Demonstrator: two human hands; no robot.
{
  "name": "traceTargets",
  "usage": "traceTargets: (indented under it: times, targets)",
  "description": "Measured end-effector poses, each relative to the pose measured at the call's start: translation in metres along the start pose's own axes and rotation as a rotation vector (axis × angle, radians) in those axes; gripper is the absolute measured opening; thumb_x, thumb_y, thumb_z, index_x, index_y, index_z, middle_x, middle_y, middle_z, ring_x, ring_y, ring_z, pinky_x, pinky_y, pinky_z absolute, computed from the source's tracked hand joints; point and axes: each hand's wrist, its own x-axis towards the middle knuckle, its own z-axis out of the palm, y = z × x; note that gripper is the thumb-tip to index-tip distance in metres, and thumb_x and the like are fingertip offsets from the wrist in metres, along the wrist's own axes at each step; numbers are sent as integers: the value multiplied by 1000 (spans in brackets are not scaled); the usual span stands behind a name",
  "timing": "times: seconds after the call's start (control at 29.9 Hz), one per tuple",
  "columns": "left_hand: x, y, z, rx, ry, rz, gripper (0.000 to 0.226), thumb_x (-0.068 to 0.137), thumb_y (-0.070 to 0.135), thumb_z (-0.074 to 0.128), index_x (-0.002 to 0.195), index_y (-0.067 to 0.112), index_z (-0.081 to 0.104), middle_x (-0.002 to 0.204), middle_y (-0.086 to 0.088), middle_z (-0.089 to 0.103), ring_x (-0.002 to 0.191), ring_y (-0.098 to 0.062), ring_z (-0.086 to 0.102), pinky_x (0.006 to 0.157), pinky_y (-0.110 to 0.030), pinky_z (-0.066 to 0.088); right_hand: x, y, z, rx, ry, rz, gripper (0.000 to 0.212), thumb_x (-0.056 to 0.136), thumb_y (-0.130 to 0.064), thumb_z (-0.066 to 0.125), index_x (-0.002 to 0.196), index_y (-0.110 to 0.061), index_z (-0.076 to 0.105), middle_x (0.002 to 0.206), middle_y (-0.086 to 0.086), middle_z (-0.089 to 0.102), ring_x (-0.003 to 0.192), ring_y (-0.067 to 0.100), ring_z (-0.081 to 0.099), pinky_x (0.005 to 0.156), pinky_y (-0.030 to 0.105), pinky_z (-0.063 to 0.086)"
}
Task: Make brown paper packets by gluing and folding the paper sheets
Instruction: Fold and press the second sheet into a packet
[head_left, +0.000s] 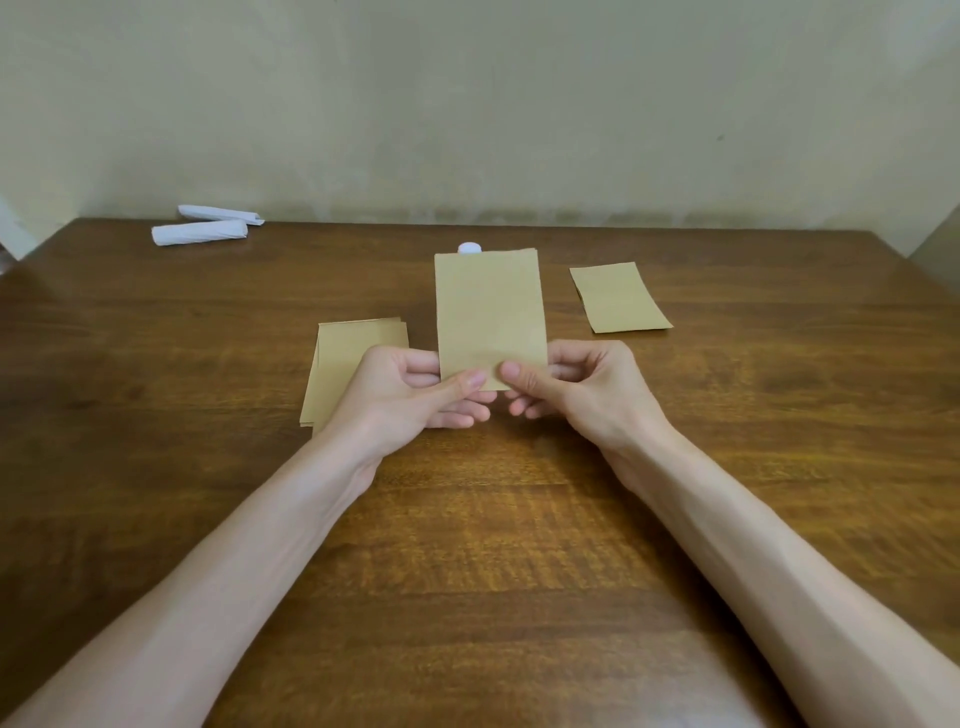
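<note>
The brown paper piece is held up in the middle of the scene, above the bench, with its long side standing almost upright and its lower edge between the two hands. It looks flat and narrow, so probably it is already folded into a packet shape, but it cannot be told whether its edges are glued.

The left hand pinches the lower left corner, thumb on the front face and fingers curled behind. The right hand pinches the lower right part in the same way, and the two thumbs are near each other at the bottom edge. Both forearms reach forward from the near side, with wrists lifted a little.

Just left of the held piece, partly under the left hand, a stack of brown sheets lies on the bench; these seem to wait for folding. To the far right lies a single brown packet, apart from the hands, which is perhaps one finished item. So the task appears to be in an early part: one done, one in hand, several left.

Behind the held piece a white cap shows, possibly the glue. Far left lie two white paper rolls
</note>
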Motion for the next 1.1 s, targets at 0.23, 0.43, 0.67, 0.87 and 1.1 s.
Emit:
traceTargets:
  times: [0.23, 0.43, 0.67, 0.87, 1.1]
  targets:
    - [2, 1, -6, 14, 2, -8, 31, 88, 23, 80, 115, 10, 73, 94, -7, 81, 90, -19, 79, 80, -25, 63, 0, -3, -3, -1, 13, -11, 24, 89, -24, 83, 107, -8, 80, 92, 11, 82, 93, 23, 79, 90, 38, 64]
    - [1, 4, -6, -44, 20, 73, 33, 87, 34, 78, 118, 24, 73, 108, 6, 80, 102, -10, 76, 87, -29, 61, 0, -5, -5, 2, -34, 19, 22, 89, -19, 83, 103, -2, 80, 90, 16, 81, 93, 28, 79, 87, 32, 63]
    - [1, -4, -2, -41, 92, 66, 23, 89, 26, 79, 110, 16, 77, 101, 2, 81, 96, -11, 77, 81, -27, 63, -3, -4, 1, -26, -32, 2, 25, 89, -29, 84, 101, -8, 79, 93, 8, 82, 87, 20, 79, 70, 30, 61]
    - [2, -3, -1, -83, 65, 60, 29, 88, 28, 79, 112, 13, 77, 103, -2, 81, 100, -14, 77, 87, -32, 59, -2, -2, 1, 24, -14, -15, 21, 88, -24, 86, 93, -6, 77, 92, 13, 81, 88, 24, 80, 79, 32, 60]
    - [1, -4, -1, -46, 21, 30, 30, 87, 30, 80, 114, 20, 76, 104, 3, 80, 100, -11, 76, 84, -29, 60, 0, 0, 2, 48, 49, -27, 37, 89, -27, 85, 90, 6, 69, 93, 24, 78, 97, 39, 77, 98, 58, 59]
